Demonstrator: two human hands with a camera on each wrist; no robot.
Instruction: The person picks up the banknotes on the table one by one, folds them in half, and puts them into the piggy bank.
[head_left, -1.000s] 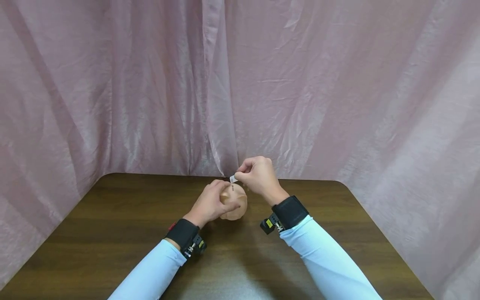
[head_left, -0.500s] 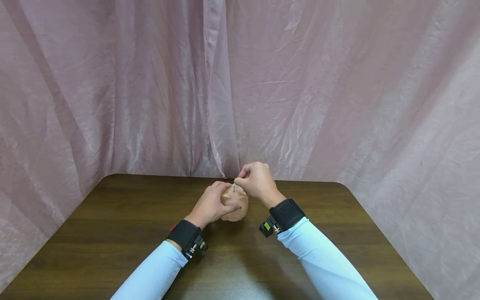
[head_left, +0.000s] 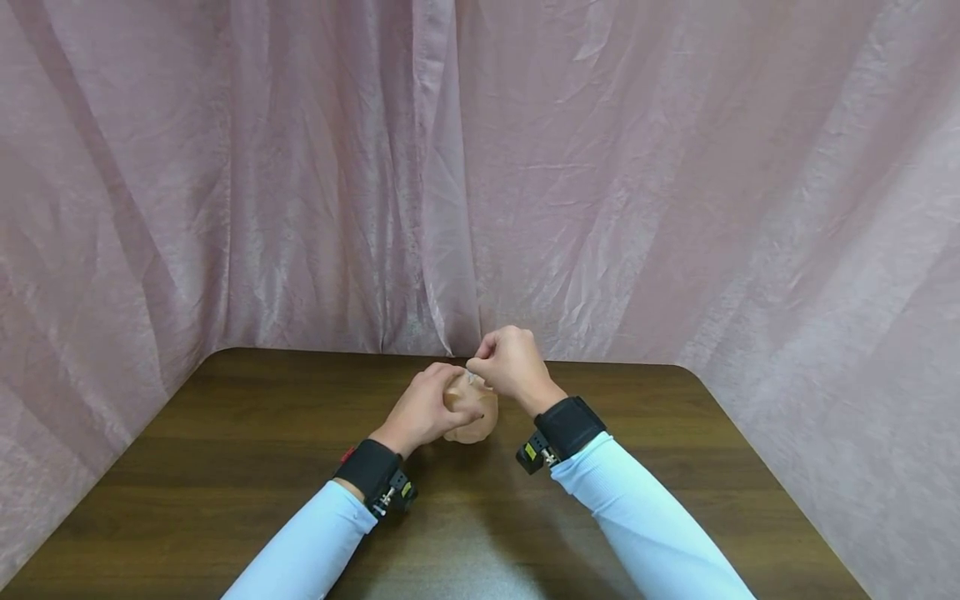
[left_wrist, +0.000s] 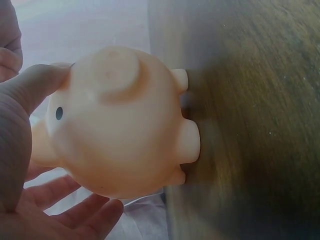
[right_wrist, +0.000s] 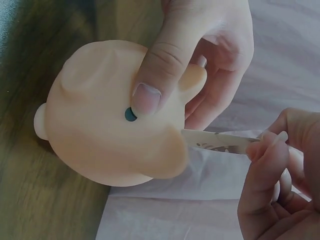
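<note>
A peach-coloured piggy bank (head_left: pixel 480 408) with a round snout, dark eyes and short feet stands on the table, seen closely in the left wrist view, where its snout (left_wrist: pixel 117 72) shows. My left hand (head_left: pixel 426 406) grips it from the left, thumb near one eye and fingers round the far side. My right hand (head_left: pixel 517 365) is just above its top and pinches a thin, pale printed slip, seemingly paper (right_wrist: pixel 220 141). The slip's other end meets the bank's top behind an ear (right_wrist: pixel 167 155); that ear hides whether it is inside a slot.
The brown wooden table (head_left: pixel 225 467) ends at a straight back edge close behind the piggy bank. A pink curtain (head_left: pixel 337 183) hangs just beyond that edge and along the sides.
My right hand has come slightly down and left toward the piggy bank's top, and less of the slip shows above it. My left hand keeps its grip almost unmoved.
</note>
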